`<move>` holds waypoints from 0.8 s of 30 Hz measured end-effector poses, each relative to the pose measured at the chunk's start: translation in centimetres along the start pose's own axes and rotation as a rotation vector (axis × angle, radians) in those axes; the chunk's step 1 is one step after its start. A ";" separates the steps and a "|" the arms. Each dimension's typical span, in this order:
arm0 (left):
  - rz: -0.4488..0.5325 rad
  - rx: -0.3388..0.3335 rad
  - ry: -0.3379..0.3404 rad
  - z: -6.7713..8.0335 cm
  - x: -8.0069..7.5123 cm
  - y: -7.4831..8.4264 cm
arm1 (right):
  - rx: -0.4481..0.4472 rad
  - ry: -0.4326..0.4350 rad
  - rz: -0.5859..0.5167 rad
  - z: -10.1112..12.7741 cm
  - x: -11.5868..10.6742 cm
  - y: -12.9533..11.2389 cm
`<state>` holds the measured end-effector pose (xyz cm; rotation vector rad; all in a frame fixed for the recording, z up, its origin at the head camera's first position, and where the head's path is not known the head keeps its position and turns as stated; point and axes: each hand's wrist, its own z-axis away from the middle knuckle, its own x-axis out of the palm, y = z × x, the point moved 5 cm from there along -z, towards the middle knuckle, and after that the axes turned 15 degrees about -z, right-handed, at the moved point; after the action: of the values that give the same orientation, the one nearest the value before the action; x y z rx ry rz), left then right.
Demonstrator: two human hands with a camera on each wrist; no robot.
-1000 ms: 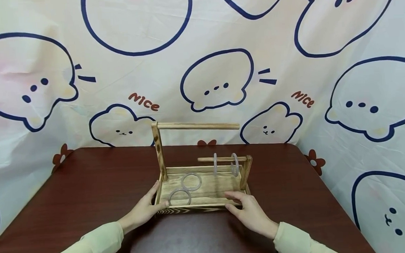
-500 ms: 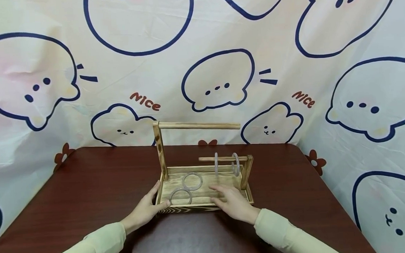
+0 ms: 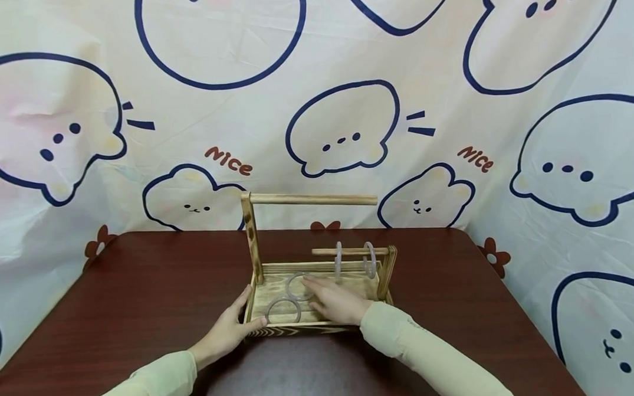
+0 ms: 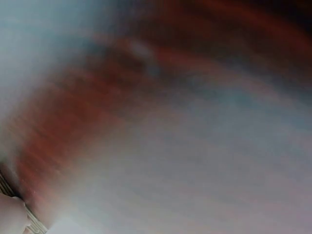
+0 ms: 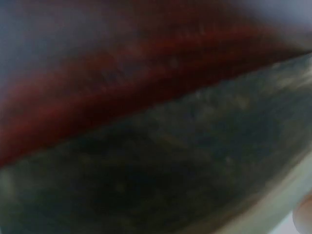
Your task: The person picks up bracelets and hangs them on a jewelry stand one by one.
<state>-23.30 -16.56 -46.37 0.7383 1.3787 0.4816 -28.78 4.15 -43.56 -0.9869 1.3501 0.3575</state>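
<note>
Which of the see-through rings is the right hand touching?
The right hand reaches the back flat ring on the wooden tray. The front flat ring lies nearer the left hand; two hanging rings dangle on the low rod.

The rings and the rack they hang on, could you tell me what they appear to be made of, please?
The rings look like translucent plastic or acrylic, possibly glass: pale grey, see-through, smooth. The rack looks like unpainted wood with a scorched, matte finish: visible grain and dark burnt edges. The table seems dark red-brown wood or veneer with a slight sheen.
</note>
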 end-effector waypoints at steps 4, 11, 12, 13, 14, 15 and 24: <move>0.008 -0.001 0.000 -0.1 0.0 -0.2 | 0.004 -0.056 -0.001 -1.3 0.6 0.6; 0.015 -0.011 0.000 -0.2 0.3 -0.4 | 0.052 -0.137 -0.082 -2.9 1.3 1.3; 0.020 -0.013 0.001 -0.2 0.3 -0.4 | 0.062 -0.142 -0.093 -3.1 1.4 1.4; 0.024 -0.017 0.001 -0.3 0.4 -0.5 | 0.074 -0.149 -0.109 -3.3 1.5 1.5; 0.024 -0.016 0.000 -0.3 0.4 -0.5 | 0.085 -0.154 -0.128 -3.4 1.6 1.5; 0.025 -0.020 -0.003 -0.2 0.4 -0.5 | 0.091 -0.155 -0.141 -3.6 1.7 1.6; 0.025 -0.020 0.011 -0.2 0.2 -0.3 | 0.111 -0.131 -0.186 -4.4 2.0 1.9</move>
<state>-23.46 -16.64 -46.75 0.7381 1.3745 0.5198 -32.52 1.30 -45.78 -0.9702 1.1377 0.2010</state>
